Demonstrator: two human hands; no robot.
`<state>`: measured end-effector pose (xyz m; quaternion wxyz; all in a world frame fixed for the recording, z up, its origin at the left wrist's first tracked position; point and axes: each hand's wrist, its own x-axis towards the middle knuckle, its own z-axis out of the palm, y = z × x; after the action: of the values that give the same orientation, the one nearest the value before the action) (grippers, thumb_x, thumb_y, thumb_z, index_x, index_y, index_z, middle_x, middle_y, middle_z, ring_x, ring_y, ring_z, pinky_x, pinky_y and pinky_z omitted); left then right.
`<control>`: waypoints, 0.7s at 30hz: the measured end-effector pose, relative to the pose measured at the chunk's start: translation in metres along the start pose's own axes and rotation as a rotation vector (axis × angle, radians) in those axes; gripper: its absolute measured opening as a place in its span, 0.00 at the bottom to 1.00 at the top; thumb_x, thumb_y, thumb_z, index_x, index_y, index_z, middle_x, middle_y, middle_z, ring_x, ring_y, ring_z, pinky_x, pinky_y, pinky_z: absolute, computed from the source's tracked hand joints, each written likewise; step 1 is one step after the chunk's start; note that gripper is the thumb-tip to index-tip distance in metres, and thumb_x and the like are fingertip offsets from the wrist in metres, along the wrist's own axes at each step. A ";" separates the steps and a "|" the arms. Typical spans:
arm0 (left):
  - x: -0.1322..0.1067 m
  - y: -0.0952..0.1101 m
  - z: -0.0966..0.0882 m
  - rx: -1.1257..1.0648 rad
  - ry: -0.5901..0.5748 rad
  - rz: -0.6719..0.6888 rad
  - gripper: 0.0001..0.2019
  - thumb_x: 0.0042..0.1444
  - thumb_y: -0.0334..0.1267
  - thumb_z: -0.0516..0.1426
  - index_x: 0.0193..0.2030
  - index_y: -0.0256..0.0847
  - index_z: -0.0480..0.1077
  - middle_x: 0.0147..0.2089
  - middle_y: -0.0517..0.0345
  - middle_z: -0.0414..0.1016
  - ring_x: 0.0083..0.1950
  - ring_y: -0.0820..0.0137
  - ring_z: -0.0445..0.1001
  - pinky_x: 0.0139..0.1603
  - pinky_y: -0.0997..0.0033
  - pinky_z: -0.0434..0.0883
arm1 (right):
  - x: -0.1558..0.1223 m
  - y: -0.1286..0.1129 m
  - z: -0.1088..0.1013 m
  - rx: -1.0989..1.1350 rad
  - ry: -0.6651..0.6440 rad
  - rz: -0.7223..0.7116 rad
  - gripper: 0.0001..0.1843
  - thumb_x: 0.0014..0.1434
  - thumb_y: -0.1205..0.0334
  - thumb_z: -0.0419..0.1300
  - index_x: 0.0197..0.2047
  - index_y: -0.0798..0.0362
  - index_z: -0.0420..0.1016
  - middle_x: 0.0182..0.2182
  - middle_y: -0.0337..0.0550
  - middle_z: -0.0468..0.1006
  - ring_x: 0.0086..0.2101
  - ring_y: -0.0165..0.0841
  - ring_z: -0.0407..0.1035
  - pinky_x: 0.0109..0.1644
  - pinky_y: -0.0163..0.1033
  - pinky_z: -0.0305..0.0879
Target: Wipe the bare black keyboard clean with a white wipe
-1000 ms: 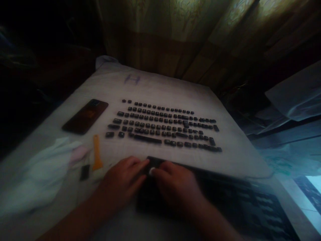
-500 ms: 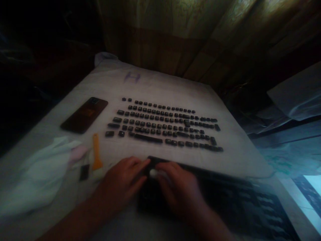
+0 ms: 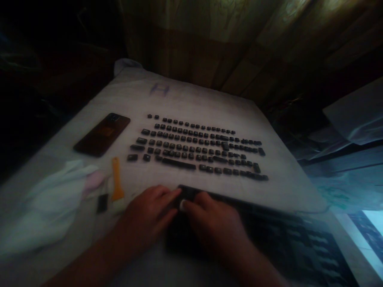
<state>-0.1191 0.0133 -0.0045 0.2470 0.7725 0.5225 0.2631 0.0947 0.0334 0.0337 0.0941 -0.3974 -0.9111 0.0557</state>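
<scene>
A black keyboard base (image 3: 254,211), its left part stripped of keycaps, lies on the cloth in front of me. At its upper left corner is my left hand (image 3: 149,211), index finger stretched along the corner and thumb below, gripping the edge. My right hand (image 3: 214,219) is closed over the same end, pinching a small white wad (image 3: 182,205) against the base. The wad's material is too blurred to name. Beyond both hands, loose black keycaps (image 3: 188,140) are set out in rows like a keyboard layout, with a long space bar (image 3: 178,164) among them.
To the left lie a dark smartphone (image 3: 102,134), an orange-handled scraper or brush (image 3: 117,181), a small black item (image 3: 102,203) and a crumpled white cloth (image 3: 56,203). A pale cloth (image 3: 209,103) covers the table. Behind it hangs a curtain (image 3: 209,44).
My right hand's fingers have curled in more tightly around the white wad, which shows less now. My left hand stays at the keyboard's corner. The view has shifted slightly.
</scene>
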 end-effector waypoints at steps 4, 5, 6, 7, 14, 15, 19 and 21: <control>0.000 0.001 0.000 0.002 -0.005 -0.014 0.21 0.63 0.39 0.56 0.63 0.52 0.68 0.51 0.55 0.79 0.49 0.65 0.78 0.49 0.61 0.78 | 0.001 0.002 -0.002 0.025 -0.028 0.017 0.08 0.59 0.71 0.59 0.38 0.50 0.77 0.31 0.41 0.77 0.22 0.30 0.68 0.24 0.34 0.54; 0.001 0.001 0.000 0.005 -0.005 -0.014 0.21 0.63 0.39 0.56 0.63 0.51 0.69 0.50 0.55 0.79 0.48 0.64 0.78 0.49 0.61 0.78 | 0.000 0.004 -0.003 0.035 -0.035 0.028 0.08 0.59 0.71 0.60 0.38 0.49 0.77 0.32 0.41 0.78 0.22 0.30 0.69 0.25 0.34 0.56; 0.001 0.002 0.000 0.008 -0.009 -0.012 0.21 0.63 0.39 0.56 0.63 0.50 0.69 0.50 0.54 0.79 0.48 0.64 0.78 0.48 0.61 0.78 | -0.001 0.005 -0.004 0.043 -0.043 0.041 0.08 0.59 0.70 0.60 0.39 0.49 0.78 0.33 0.42 0.78 0.23 0.30 0.70 0.26 0.34 0.58; 0.001 0.002 0.000 0.011 -0.008 -0.007 0.20 0.63 0.39 0.56 0.63 0.50 0.69 0.50 0.54 0.79 0.48 0.64 0.78 0.48 0.61 0.78 | -0.002 0.007 -0.004 0.054 -0.050 0.055 0.09 0.59 0.70 0.60 0.40 0.49 0.78 0.34 0.42 0.79 0.24 0.31 0.71 0.26 0.34 0.60; -0.001 0.002 0.001 -0.014 0.038 -0.001 0.21 0.62 0.40 0.58 0.62 0.53 0.69 0.51 0.56 0.78 0.49 0.65 0.78 0.48 0.62 0.78 | -0.014 0.010 -0.005 0.524 0.137 0.239 0.10 0.65 0.63 0.56 0.43 0.50 0.79 0.36 0.43 0.83 0.34 0.34 0.79 0.40 0.37 0.74; -0.001 0.003 0.001 -0.023 0.062 0.011 0.20 0.62 0.41 0.58 0.61 0.53 0.69 0.51 0.56 0.78 0.48 0.65 0.78 0.48 0.63 0.78 | -0.015 0.008 -0.005 0.596 0.155 0.285 0.10 0.65 0.62 0.56 0.43 0.50 0.79 0.35 0.43 0.83 0.34 0.34 0.79 0.40 0.37 0.75; -0.004 0.011 0.000 -0.065 0.166 0.098 0.17 0.64 0.45 0.58 0.59 0.53 0.71 0.47 0.58 0.77 0.45 0.69 0.77 0.45 0.69 0.77 | -0.018 -0.001 -0.010 0.755 0.124 0.376 0.11 0.66 0.58 0.56 0.42 0.49 0.79 0.31 0.39 0.84 0.29 0.32 0.78 0.36 0.35 0.73; -0.004 0.016 -0.002 -0.093 0.178 0.121 0.15 0.64 0.44 0.58 0.57 0.52 0.72 0.46 0.59 0.77 0.44 0.71 0.78 0.44 0.71 0.77 | -0.021 -0.004 -0.012 0.800 0.093 0.360 0.12 0.68 0.58 0.54 0.42 0.49 0.79 0.32 0.38 0.84 0.29 0.30 0.77 0.35 0.33 0.72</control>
<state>-0.1106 0.0043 0.0066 0.2190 0.7640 0.4819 0.3690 0.1081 0.0158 0.0440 0.2700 -0.4843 -0.7289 0.4015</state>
